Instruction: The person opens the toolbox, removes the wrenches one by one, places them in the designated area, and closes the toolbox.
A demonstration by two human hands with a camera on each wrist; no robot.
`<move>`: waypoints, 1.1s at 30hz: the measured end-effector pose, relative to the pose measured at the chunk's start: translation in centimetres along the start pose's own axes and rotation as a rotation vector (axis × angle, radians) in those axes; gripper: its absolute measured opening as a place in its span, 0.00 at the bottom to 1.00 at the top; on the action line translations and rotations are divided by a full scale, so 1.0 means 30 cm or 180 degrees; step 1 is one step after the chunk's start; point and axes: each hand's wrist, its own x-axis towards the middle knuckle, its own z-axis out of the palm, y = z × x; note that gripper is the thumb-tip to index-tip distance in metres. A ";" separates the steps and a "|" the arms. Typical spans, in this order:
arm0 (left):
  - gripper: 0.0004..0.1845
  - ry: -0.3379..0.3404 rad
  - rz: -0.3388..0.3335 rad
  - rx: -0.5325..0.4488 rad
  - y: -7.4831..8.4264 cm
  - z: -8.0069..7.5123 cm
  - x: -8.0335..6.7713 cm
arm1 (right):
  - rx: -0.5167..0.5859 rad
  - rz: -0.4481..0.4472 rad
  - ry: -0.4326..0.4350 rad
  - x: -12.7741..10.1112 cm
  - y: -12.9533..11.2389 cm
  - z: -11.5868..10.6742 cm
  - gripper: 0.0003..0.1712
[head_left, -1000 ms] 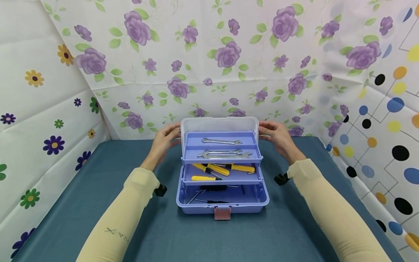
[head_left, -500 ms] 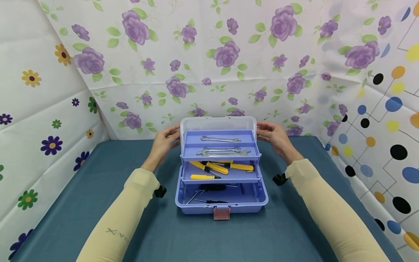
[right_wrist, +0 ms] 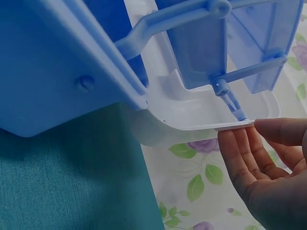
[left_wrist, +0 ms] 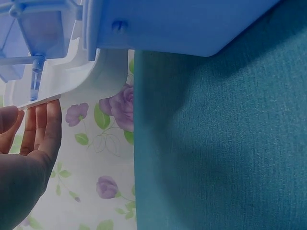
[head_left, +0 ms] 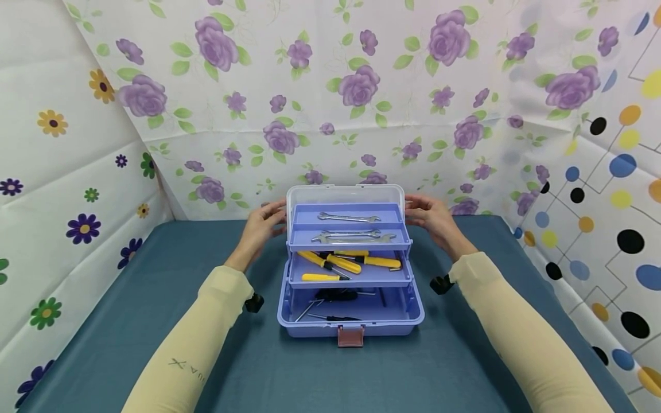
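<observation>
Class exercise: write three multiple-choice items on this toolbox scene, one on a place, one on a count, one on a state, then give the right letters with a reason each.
1. Where do the wrenches lie?
A. top tray
B. bottom of the box
C. on the table

2. How many yellow-handled screwdrivers lie in the middle tray?
A. one
B. two
C. four

3. How is the lid?
A. shut
B. raised open
C. taken off

Answers:
1 A, they rest in the upper tiers of the toolbox.
2 C, four yellow handles show.
3 B, it stands up behind the trays, with the left hand and right hand at its edges.

The left hand's [left_wrist: 24,158] straight fingers [left_wrist: 50,127] touch the clear lid's [left_wrist: 62,84] edge above the teal cloth [left_wrist: 220,143].
</observation>
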 end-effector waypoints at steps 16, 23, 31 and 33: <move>0.26 -0.0002 0.0038 0.0115 -0.039 0.008 0.016 | -0.0103 0.0072 -0.0171 0.018 0.027 -0.001 0.30; 0.27 -0.0039 -0.0094 0.0222 -0.040 0.013 0.021 | -0.0097 0.0174 -0.0296 0.017 0.046 -0.007 0.32; 0.29 -0.0170 -0.0156 0.0360 -0.060 0.012 0.032 | -0.0160 0.0281 -0.0379 0.024 0.069 -0.010 0.35; 0.29 -0.0188 -0.0144 0.0372 -0.064 0.012 0.032 | -0.0152 0.0303 -0.0405 0.029 0.075 -0.009 0.35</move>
